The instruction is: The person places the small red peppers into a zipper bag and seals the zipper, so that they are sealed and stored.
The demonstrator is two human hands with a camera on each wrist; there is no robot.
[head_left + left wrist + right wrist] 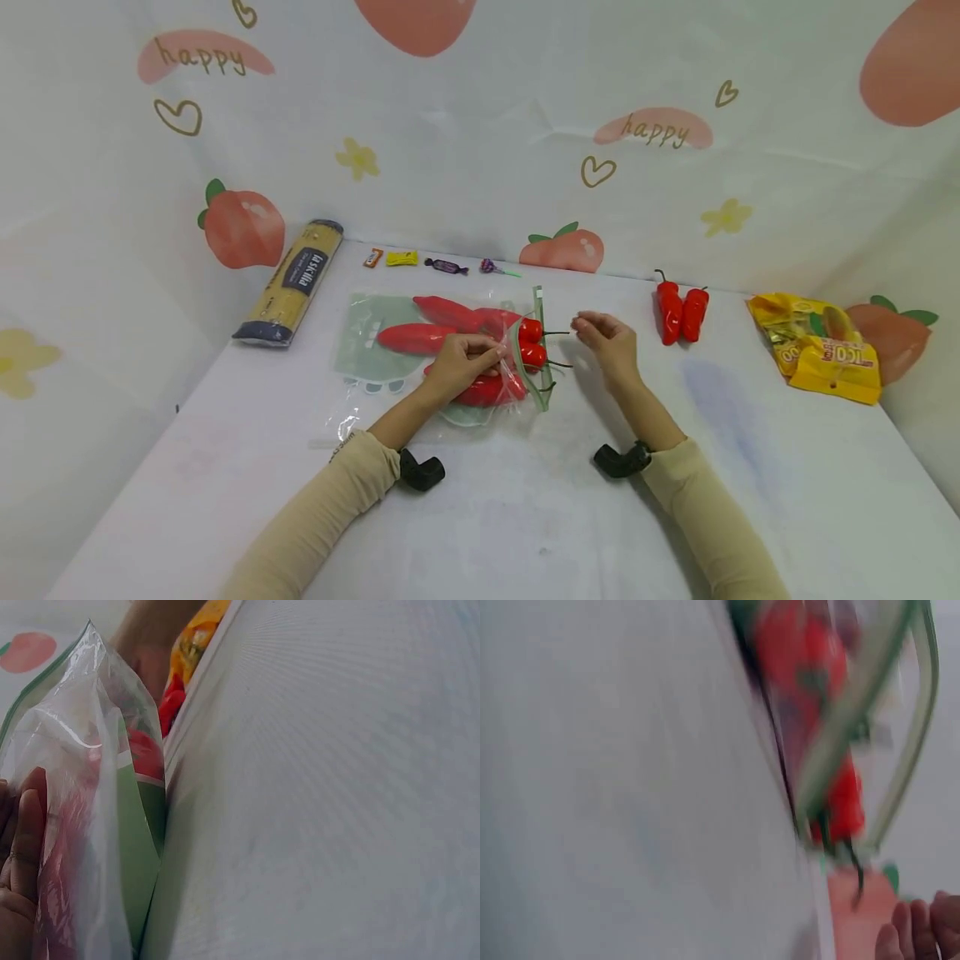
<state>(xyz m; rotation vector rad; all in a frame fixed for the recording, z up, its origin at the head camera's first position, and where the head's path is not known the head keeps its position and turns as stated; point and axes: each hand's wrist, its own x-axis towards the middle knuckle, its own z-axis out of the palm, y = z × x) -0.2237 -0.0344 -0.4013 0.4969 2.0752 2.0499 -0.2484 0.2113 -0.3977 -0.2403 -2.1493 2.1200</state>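
Observation:
A clear zip bag (360, 333) with a pale green print lies on the table, its mouth with the green zip strip facing right. Several red chili peppers (412, 338) are inside, and dark stems poke out at the mouth. My left hand (467, 363) pinches the upper film of the bag near the mouth; in the left wrist view the bag (90, 750) rises beside the fingers (27, 840). Just right of the stems, my right hand (613, 346) is raised with fingers bent and nothing in them. The right wrist view, blurred, has the gaping zip strip (855, 705).
Two more red peppers (681, 312) lie at the back right, left of a yellow snack bag (832, 354). A pack of spaghetti (292, 283) is at the back left. Small wrapped candies (402, 258) and a lollipop (491, 267) line the back edge by the printed curtain.

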